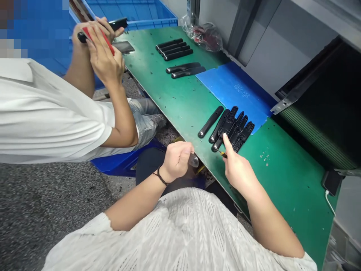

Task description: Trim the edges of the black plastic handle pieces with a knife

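My left hand point(177, 160) is closed in a fist at the table's near edge, gripping a black part whose rounded grey end point(193, 160) sticks out past the thumb. My right hand point(238, 169) rests on the green table point(282, 177), index finger stretched toward a row of several black plastic handle parts point(228, 128). A small yellow-tipped tool point(222, 153) shows between its thumb and fingers. Some parts in the row lie rounded side up, others show their ribbed inside.
A blue sheet point(237, 90) lies behind the row. More black handles lie further along the table in two groups point(174, 49) point(186, 70). A co-worker's hands point(101, 49) at the left hold a black handle and a red tool. Blue crate point(135, 13) behind; plastic bag point(203, 35) at back.
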A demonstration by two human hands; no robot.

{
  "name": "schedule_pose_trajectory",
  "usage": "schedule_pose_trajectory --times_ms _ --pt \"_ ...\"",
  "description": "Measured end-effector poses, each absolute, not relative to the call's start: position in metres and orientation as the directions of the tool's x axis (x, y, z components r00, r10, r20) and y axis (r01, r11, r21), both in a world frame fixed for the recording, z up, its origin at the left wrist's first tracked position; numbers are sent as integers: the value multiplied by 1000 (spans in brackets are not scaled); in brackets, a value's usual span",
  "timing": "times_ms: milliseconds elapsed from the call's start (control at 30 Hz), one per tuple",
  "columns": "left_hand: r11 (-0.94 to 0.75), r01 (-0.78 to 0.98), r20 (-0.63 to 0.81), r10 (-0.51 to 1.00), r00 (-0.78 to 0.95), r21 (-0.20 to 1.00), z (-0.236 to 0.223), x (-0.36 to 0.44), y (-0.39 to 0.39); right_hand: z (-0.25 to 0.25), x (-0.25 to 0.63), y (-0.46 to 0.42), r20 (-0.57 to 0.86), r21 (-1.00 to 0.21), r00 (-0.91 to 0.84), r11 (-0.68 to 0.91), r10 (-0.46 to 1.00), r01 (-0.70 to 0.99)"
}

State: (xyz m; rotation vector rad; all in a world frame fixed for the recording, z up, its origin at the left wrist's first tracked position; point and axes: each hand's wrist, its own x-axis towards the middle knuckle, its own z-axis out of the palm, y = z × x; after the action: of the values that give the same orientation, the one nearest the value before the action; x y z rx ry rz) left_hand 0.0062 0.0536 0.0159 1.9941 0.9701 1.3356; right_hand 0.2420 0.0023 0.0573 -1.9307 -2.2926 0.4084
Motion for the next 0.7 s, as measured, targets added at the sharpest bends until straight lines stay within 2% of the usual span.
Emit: schedule_pose_trajectory --times_ms 133,200,267,367,533,700 --pt "-521 152 469 838 280 840 19 11 53 74 241 -1 85 -326 -408 413 909 851" --pt "-545 125 485 812 324 829 21 12 53 84 236 -4 174 -361 -516 541 839 760" --pt "-596 107 527 769 360 796 24 12 53 93 228 -6 240 -382 -554 602 797 701" --pt "-686 83 602 683 413 722 29 12 53 101 216 -5 254 -425 -557 609 790 670" --pt "-813 80 709 546 447 577 41 12 54 104 204 2 160 -533 -590 573 791 623" --pt "-840 141 704 521 483 524 48 11 56 104 204 4 174 -551 -614 593 770 587"
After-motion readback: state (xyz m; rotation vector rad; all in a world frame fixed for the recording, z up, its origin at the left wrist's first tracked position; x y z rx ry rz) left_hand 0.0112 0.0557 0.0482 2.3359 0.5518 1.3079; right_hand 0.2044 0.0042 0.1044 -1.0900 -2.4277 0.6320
